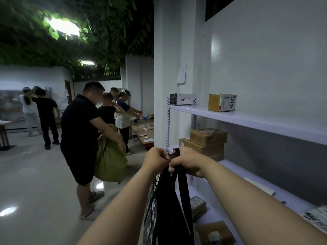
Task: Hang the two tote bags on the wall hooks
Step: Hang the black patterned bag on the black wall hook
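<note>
The left hand (155,160) and right hand (188,162), fists touching, were curled tight round the black straps (182,181). The black bag (170,213) and patterned bag (150,200) hung below, beside the rack's (247,120) front corner.

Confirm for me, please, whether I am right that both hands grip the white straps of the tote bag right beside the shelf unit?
Not quite: the straps are black, not white. The head view shows the left hand and the right hand both gripping them right beside the shelf unit.
</note>
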